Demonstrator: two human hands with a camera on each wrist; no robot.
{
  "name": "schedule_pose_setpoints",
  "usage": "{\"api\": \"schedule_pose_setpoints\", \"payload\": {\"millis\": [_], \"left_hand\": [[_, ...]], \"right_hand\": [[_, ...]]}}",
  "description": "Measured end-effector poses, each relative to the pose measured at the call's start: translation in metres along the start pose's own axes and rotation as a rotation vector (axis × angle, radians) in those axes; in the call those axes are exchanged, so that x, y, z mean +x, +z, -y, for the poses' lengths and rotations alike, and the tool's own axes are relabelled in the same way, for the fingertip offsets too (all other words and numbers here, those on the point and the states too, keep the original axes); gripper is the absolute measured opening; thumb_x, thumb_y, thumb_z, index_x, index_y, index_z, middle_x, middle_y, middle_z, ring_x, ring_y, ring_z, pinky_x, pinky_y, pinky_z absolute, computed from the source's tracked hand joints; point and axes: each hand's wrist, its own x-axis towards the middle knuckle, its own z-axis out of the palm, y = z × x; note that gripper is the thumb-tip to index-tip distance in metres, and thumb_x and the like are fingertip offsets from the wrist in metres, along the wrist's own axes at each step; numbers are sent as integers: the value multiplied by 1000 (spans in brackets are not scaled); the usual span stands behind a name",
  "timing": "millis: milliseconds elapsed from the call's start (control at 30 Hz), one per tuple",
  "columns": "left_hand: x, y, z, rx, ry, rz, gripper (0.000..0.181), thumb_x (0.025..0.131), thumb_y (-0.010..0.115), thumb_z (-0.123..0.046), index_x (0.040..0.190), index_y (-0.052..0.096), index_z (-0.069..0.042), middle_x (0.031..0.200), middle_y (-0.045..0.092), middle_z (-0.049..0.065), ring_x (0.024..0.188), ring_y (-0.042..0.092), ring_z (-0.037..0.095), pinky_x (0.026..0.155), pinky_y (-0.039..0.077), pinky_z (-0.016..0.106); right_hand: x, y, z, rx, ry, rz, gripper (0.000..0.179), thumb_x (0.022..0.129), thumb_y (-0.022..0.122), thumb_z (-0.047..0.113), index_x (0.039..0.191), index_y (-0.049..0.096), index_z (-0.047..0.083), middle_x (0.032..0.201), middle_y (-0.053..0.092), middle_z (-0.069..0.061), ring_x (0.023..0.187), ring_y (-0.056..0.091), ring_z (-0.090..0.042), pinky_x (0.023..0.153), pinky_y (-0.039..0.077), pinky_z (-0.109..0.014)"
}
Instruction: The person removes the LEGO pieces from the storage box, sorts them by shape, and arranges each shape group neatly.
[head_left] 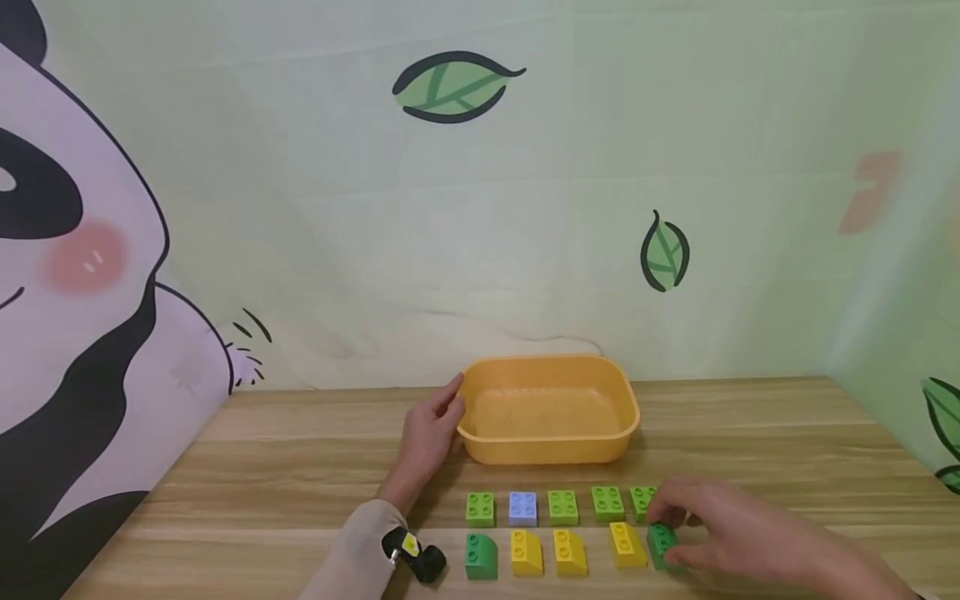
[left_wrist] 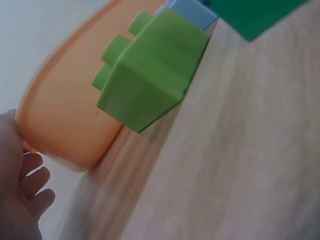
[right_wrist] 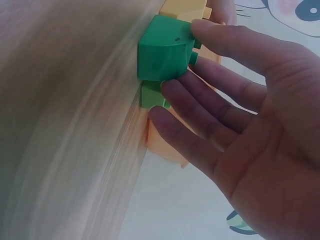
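Note:
At the left end of the orange plastic basin (head_left: 547,451), my left hand (head_left: 429,429) touches its rim with loosely bent fingers. The left wrist view shows this hand (left_wrist: 15,185) beside the basin's wall (left_wrist: 75,110). At the right end of the front row, my right hand (head_left: 723,529) pinches a dark green toy brick (head_left: 661,543) between thumb and fingers. The right wrist view shows the thumb on one side of this curved brick (right_wrist: 162,50) and fingers on the other. Directly behind it sits a light green brick (head_left: 642,502), partly covered by the hand.
Light green bricks (head_left: 480,509) and a blue brick (head_left: 522,509) form the back row before the basin. Sloped yellow bricks (head_left: 527,553) and another dark green brick (head_left: 481,557) line the front. Behind the wooden table (head_left: 300,467) hangs a printed cloth (head_left: 525,250).

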Motion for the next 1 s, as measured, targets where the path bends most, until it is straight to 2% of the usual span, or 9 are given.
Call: {"api": "schedule_pose_setpoints", "payload": {"millis": [200, 300, 367, 533, 733, 867, 1000], "left_hand": [[1, 0, 1, 2, 9, 2, 43, 107, 60, -15, 149, 62, -6, 146, 62, 12, 135, 58, 28, 112, 48, 48], [1, 0, 2, 1, 11, 1, 43, 107, 60, -15, 149, 61, -6, 146, 62, 13, 136, 58, 29, 112, 48, 48], [1, 0, 2, 1, 10, 1, 43, 107, 60, -15, 149, 61, -6, 147, 62, 12, 137, 58, 29, 112, 47, 48], [1, 0, 4, 6, -1, 3, 44, 107, 61, -16, 150, 60, -7, 148, 61, 11, 138, 57, 29, 112, 47, 49], [1, -1, 3, 11, -12, 4, 44, 107, 60, -17, 151, 60, -8, 148, 61, 11, 138, 57, 29, 113, 47, 49], [0, -2, 2, 18, -25, 6, 45, 108, 60, -19, 151, 60, -9, 149, 60, 10, 139, 56, 29, 114, 46, 48], [-2, -1, 4, 22, -7, 1, 43, 108, 60, -18, 149, 61, -8, 148, 61, 11, 138, 57, 30, 114, 45, 49]], "right_hand": [[2, 3, 7, -27, -27, -52, 30, 91, 85, 36, 114, 72, 22, 109, 68, 16, 96, 63, -4, 83, 60, -34], [5, 6, 11, -68, -80, -83, 31, 92, 84, 36, 116, 72, 21, 111, 69, 15, 97, 62, -4, 82, 60, -34], [8, 9, 12, -106, -144, -108, 30, 92, 85, 33, 116, 73, 20, 110, 69, 14, 95, 62, -3, 81, 60, -33], [15, 18, 16, -155, -223, -117, 27, 92, 85, 28, 115, 75, 20, 108, 67, 17, 92, 60, 0, 80, 59, -30], [19, 23, 22, -92, -199, -84, 25, 94, 83, 25, 117, 75, 21, 110, 64, 21, 91, 59, 0, 81, 59, -29], [19, 24, 26, -26, -127, -41, 24, 94, 82, 26, 117, 75, 25, 110, 64, 22, 90, 58, -1, 81, 59, -28], [17, 24, 27, 21, -27, 1, 23, 94, 82, 30, 116, 75, 29, 106, 64, 23, 87, 58, -3, 79, 58, -29]]}}
